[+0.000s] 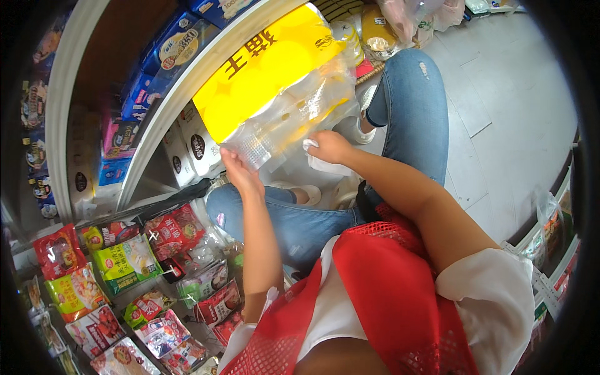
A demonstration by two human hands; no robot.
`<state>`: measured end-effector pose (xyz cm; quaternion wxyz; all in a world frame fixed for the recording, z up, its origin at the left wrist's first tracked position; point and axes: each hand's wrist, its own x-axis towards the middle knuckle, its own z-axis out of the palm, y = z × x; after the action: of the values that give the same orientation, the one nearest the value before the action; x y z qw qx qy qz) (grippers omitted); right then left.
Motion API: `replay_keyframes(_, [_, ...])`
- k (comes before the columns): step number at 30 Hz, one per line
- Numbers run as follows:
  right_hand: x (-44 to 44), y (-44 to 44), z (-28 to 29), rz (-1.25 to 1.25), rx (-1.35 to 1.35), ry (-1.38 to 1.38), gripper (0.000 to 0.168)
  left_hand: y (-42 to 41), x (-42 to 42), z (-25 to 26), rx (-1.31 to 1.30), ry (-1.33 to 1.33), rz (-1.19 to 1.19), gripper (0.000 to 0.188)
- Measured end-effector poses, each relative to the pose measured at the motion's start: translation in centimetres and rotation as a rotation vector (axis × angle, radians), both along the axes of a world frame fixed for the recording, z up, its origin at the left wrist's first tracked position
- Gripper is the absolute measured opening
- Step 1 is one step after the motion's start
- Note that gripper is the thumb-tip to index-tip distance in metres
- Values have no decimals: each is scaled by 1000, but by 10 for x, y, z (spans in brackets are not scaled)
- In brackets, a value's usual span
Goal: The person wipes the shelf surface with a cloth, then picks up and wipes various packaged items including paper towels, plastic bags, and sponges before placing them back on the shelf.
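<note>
A large yellow package [276,65] with printed characters lies tilted against the lower shelf before me. Its near end is loose transparent plastic wrapping [309,103], crumpled and shiny. My left hand [241,171] grips the wrapping at the package's near left corner, thumb towards me. In my right hand [330,147] is a bunched white cloth or tissue [323,161], held just beside the wrapping's near edge. Part of the cloth hangs below the fingers. White packs of paper rolls [199,145] stand behind the left corner of the yellow package.
Blue packs [176,47] sit on the shelf, behind its white curved-looking edge [173,89]. Bagged food packets [126,262] hang on hooks at my left. A wicker basket [372,72] and plastic bags [422,18] are at the far side. Grey floor tiles [501,117] extend to the right.
</note>
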<state>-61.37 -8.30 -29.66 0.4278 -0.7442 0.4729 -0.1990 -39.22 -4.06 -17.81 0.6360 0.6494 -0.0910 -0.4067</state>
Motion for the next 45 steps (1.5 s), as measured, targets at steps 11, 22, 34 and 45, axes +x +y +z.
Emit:
replay_keyframes(11, [-19, -15, 39, -182, -64, -224, 37, 9, 6, 10, 191, 373, -404, 43])
replay_keyframes(22, [-51, -56, 1, -876, 274, -737, 35, -28, -2, 53, -21, 601, -270, 24])
replay_keyframes(34, [-34, -109, 22, -1089, 553, -1864, 30, -25, 21, 76, -50, 421, -826, 48])
replay_keyframes(45, [90, -86, 46, -1602, 893, -1202, 53, -22, 72, 80, -206, -76, -1095, 45])
